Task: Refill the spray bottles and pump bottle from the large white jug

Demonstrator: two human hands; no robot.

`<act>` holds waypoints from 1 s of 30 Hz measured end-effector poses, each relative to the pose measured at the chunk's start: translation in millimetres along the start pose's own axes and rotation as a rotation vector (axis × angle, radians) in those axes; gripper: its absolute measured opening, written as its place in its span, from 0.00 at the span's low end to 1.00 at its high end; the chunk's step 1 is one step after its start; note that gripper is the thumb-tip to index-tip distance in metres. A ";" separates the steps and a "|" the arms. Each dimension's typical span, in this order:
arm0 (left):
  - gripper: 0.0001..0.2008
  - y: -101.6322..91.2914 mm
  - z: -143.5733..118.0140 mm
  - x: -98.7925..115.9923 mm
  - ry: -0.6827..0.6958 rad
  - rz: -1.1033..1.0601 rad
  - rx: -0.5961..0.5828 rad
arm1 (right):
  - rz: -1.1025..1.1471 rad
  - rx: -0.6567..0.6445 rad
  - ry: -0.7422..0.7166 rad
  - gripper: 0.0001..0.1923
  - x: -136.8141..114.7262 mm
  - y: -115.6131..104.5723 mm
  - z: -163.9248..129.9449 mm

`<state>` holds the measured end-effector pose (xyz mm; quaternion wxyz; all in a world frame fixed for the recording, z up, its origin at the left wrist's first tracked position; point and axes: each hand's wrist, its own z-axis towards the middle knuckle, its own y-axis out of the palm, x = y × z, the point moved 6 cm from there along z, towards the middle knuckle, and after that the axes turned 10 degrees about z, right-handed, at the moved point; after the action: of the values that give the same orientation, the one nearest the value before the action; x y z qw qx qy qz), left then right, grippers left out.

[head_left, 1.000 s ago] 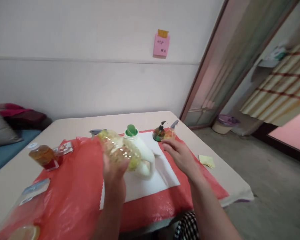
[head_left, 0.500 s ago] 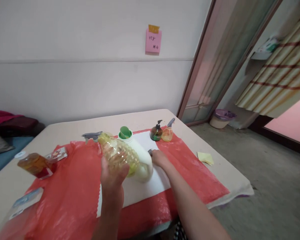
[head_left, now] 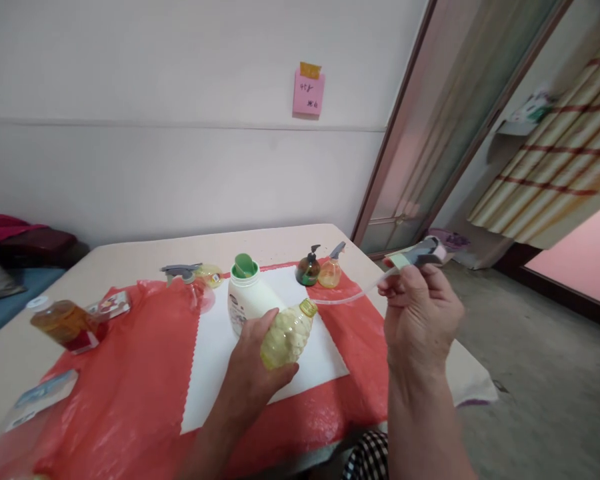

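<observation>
Risk, judged from the present positions: the thin clear dip tube point(head_left: 347, 297) runs nearly level from the grey trigger spray head point(head_left: 420, 252) to the mouth of the ribbed clear plastic bottle of yellow liquid point(head_left: 286, 333). The bottle is tilted with its open neck pointing right, so further tilt could spill liquid onto the white sheet point(head_left: 215, 360) and the red plastic film point(head_left: 130, 387). A bent or snagged tube could also flick drops about.

The left hand point(head_left: 253, 377) is wrapped around the lower body of the bottle, fingers closed on it, just above the white sheet. The right hand point(head_left: 420, 320) is raised to the right and pinches the spray head between thumb and fingers. The two hands are apart, joined only by the tube. The white jug with a green cap point(head_left: 245, 297) stands just behind the bottle
</observation>
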<state>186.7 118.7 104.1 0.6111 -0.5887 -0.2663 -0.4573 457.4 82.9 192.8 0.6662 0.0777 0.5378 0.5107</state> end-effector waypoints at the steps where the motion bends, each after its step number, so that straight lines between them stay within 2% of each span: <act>1: 0.39 1.5 0.2 -1.1 0.012 0.017 -0.018 | -0.008 -0.035 0.018 0.10 2.3 1.3 -0.9; 5: 0.39 5.0 -3.0 2.0 0.062 0.006 -0.010 | -0.078 -0.257 0.230 0.08 22.3 7.4 -7.1; 9: 0.42 7.8 -9.1 3.1 -0.027 -0.086 0.024 | -0.029 -0.551 0.558 0.15 44.5 28.0 -35.1; 11: 0.40 6.9 -11.3 4.4 -0.049 -0.127 0.044 | 0.017 -0.629 0.710 0.17 53.9 37.6 -52.0; 14: 0.36 2.8 -12.5 7.3 -0.044 -0.186 0.092 | 0.114 -0.604 0.814 0.21 62.2 44.8 -65.6; 19: 0.36 -1.0 -13.8 8.4 -0.091 -0.396 0.168 | 0.193 -0.563 0.821 0.23 64.8 48.2 -71.1; 21: 0.36 0.3 -14.2 9.2 -0.119 -0.466 0.146 | 0.207 -0.558 0.828 0.23 65.9 48.4 -73.1; 26: 0.36 5.5 -16.3 10.7 -0.200 -0.591 -0.001 | 0.275 -0.544 0.830 0.23 72.7 47.5 -78.9; 28: 0.37 3.4 -17.4 9.9 -0.196 -0.552 0.005 | 0.295 -0.543 0.818 0.22 74.5 47.1 -80.1; 30: 0.36 -4.5 -17.7 10.4 -0.121 -0.400 0.098 | 0.280 -0.541 0.797 0.20 74.4 46.7 -79.7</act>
<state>183.5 99.6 112.3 0.5188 -0.5200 -0.4359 -0.5200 358.6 126.1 143.3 0.3302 -0.2274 0.5833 0.7064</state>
